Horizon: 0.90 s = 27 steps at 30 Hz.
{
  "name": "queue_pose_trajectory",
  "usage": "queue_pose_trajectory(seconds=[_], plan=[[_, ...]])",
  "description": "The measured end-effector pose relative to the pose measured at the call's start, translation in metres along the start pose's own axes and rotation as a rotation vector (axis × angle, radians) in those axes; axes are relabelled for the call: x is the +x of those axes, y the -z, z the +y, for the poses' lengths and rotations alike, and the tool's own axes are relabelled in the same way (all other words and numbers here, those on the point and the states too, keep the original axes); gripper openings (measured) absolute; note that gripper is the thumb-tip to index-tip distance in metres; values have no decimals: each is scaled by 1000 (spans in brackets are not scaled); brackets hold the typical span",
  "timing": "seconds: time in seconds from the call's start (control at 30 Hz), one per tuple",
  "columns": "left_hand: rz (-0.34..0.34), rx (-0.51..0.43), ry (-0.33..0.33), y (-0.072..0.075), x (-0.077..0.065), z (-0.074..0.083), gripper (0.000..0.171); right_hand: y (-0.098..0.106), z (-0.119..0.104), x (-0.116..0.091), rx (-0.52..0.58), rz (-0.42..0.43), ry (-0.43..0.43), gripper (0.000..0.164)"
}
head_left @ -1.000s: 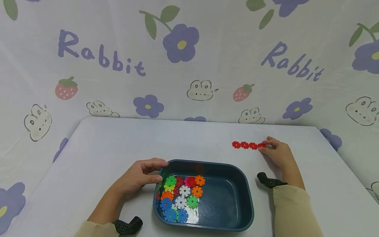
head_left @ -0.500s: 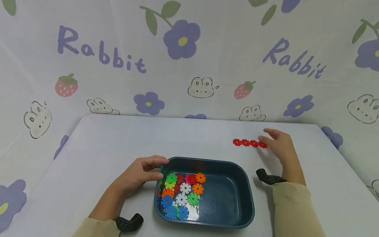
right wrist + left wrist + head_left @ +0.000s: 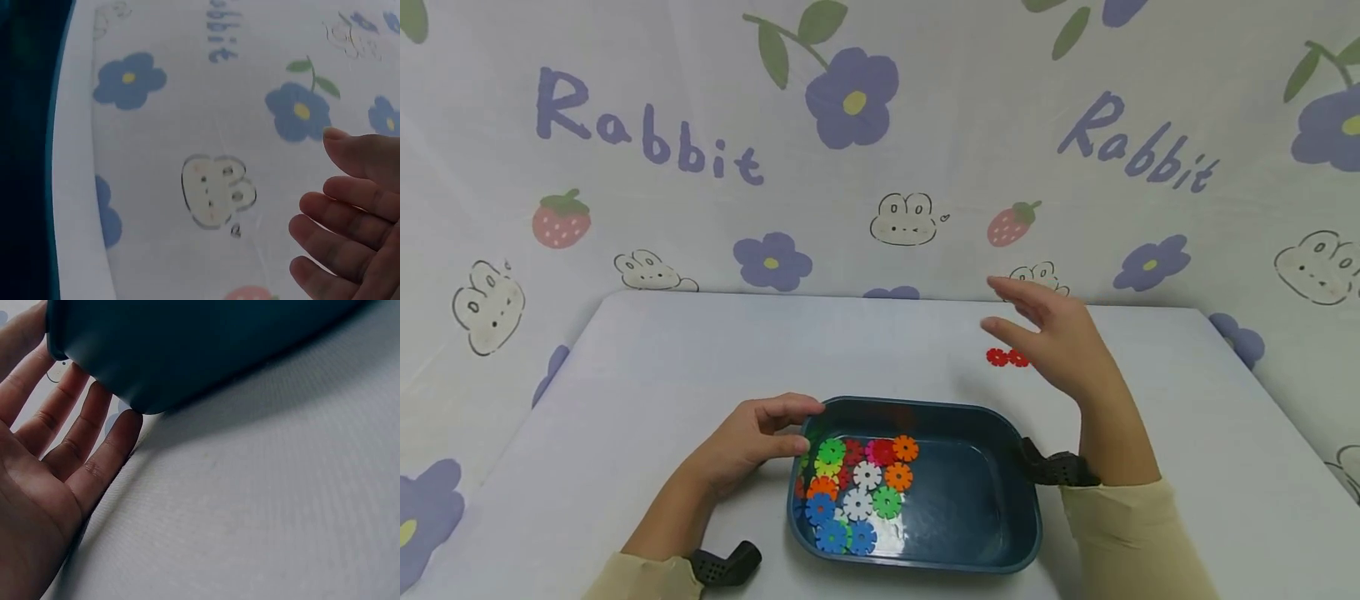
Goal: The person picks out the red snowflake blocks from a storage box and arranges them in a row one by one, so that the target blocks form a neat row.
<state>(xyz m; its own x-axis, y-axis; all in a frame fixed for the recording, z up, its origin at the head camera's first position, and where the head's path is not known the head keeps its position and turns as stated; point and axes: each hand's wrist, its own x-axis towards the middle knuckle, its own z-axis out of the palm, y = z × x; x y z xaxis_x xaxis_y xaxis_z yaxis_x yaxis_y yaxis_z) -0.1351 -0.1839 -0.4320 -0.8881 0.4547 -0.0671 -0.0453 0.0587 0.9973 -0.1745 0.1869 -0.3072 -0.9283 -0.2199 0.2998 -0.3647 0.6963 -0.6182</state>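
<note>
The left hand [image 3: 756, 437] rests its fingers against the far left corner and left side of a dark blue tray [image 3: 1028, 508]. In the left wrist view, extended fingers [image 3: 119, 440] touch the tray's outer wall [image 3: 156, 369]. Inside the tray lie snowflake building discs [image 3: 867, 475] in green, white, orange, red and blue, gathered at its left side. My right hand [image 3: 1060, 342] hovers above the table beyond the tray, fingers spread, holding nothing. Behind it, two red snowflake discs [image 3: 997, 357] show; the rest of that row is hidden by the hand.
The white table [image 3: 662, 375] backs onto a cloth [image 3: 685, 217] printed with rabbits, flowers and strawberries. Black wrist mounts sit on both wrists, the right mount [image 3: 1060, 467] overlapping the tray's right rim in the head view.
My right hand has let go of the right end of the row of red snowflake discs, risen and moved left above it. The left hand has stayed at the tray.
</note>
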Motion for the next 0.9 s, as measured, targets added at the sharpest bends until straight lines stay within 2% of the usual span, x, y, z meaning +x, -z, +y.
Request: queue_pose_trajectory(seconds=[0.1,0.23,0.4,0.6,0.8,0.9], plan=[[3,-3,-3,1,-1,1,39,-10,-23,-3,33,-78,122,52],[2,10,-5,2,-2,2,38,-21,-42,-9,116,-203,201,46],[-9,17,1,5,-1,3,38,-32,-52,-12,202,-361,193,42],[-13,14,-16,7,0,1,38,-42,-58,-10,163,-419,183,36],[-15,26,-33,5,0,-1,38,-57,-59,-6,98,-559,175,35],[-8,31,-26,4,-1,-1,37,-62,-59,-5,91,-578,183,35]])
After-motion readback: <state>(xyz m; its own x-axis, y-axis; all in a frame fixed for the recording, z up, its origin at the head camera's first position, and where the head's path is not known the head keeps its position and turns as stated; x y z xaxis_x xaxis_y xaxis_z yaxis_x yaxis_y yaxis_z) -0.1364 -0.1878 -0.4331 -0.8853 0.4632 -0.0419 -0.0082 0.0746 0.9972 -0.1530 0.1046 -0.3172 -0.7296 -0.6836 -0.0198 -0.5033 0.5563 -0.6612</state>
